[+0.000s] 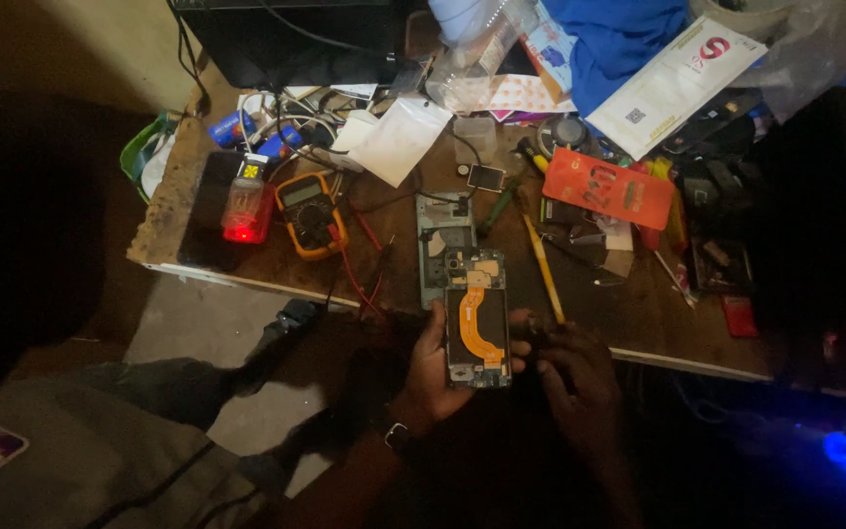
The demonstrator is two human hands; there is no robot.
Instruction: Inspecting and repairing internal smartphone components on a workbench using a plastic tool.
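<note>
The left hand (433, 367) sits low in the centre of the frame, cupped around an opened phone (477, 318) — fingers wrapped behind its left edge, thumb side toward the wearer. The phone's back is off, showing a dark board and a curved orange flex cable (476, 328) running down its middle. The phone hangs just over the near edge of the bench (658, 323). A watch (398, 436) shows on the left wrist.

The right hand (575, 377) is just right of the phone, fingers curled in close at its right edge; it is too dark to tell whether they pinch anything.

Just above the phone, on the bench, lies a grey frame (440, 240), partly under the phone's top. Right of it a yellow stick (544, 269) slants toward the right hand. Red and black leads (359, 279) trail left of the frame to a yellow meter (310, 214). Further left stands a small bottle (245, 201) on a glowing red base.

Right of centre lies an orange card (607, 188), with dark parts and tools scattered beyond it. At the top of the frame are a white bag (399, 142), a blue cloth (614, 39), a white packet (678, 83) and a black box (291, 39) with cables.
</note>
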